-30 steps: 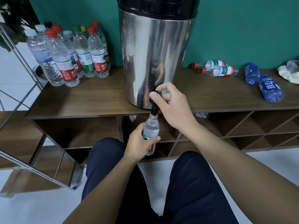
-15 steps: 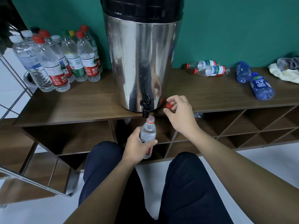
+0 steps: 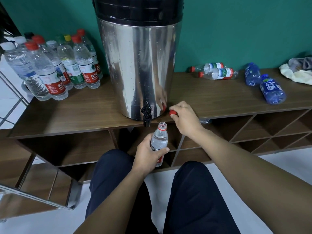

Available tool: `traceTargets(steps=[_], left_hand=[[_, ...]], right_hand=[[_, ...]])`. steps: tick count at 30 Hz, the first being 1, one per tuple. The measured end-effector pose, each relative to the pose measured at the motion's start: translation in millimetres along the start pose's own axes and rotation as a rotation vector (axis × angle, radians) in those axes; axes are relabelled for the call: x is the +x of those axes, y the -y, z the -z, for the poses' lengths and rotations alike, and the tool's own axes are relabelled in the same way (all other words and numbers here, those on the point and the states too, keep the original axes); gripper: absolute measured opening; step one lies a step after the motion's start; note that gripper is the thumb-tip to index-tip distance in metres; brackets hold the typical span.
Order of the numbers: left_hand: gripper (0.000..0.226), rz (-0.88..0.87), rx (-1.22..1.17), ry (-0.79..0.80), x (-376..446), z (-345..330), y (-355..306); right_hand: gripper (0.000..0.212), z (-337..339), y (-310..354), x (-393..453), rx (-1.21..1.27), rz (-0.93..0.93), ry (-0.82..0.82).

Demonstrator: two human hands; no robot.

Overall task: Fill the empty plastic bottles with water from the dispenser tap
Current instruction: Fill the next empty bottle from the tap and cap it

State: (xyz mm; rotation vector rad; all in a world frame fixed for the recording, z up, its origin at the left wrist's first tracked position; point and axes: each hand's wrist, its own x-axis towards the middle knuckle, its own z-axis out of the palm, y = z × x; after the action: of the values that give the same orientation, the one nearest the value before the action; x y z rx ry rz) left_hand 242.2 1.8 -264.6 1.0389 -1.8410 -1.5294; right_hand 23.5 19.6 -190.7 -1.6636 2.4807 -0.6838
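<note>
Red cap off, bottle under tap

Left hand (image 3: 148,153) wraps uncapped bottle (image 3: 159,141), mouth just below tap (image 3: 146,114) at 5 o'clock, set to catch flow. Right hand (image 3: 184,119) pinches cap (image 3: 172,112) at 3 o'clock of tap, kept clear.

The dispenser (image 3: 138,65) blocks the middle of the surface (image 3: 84,115), its tap (image 3: 146,114) jutting past the front edge. Left of it, upright bottles (image 3: 55,68) crowd the back corner, with bare wood in front. To the right, 4 lying bottles (image 3: 243,76) and cloths (image 3: 298,68) sit well back; the front strip there is open.
</note>
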Motion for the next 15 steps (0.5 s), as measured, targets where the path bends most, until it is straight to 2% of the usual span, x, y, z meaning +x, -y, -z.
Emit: traceTargets(steps=[5, 8, 12, 15], left_hand=[[0.062, -0.024, 0.005, 0.016, -2.2, 3.0, -2.4], [0.063, -0.056, 0.007, 0.031, -4.3, 7.8, -6.5], [0.063, -0.073, -0.008, 0.009, -10.2, 19.9, -18.9], [0.063, -0.076, -0.019, 0.006, -18.6, 30.6, -30.8]], right_hand=[[0.031, 13.6, 1.6, -11.2, 0.038, -0.005, 0.048], [0.030, 33.3, 13.8, -27.6, 0.176, 0.007, -0.005], [0.028, 53.3, 40.4, -53.3, 0.331, 0.143, 0.004], [0.026, 63.0, 56.8, -67.0, 0.334, 0.214, 0.029]])
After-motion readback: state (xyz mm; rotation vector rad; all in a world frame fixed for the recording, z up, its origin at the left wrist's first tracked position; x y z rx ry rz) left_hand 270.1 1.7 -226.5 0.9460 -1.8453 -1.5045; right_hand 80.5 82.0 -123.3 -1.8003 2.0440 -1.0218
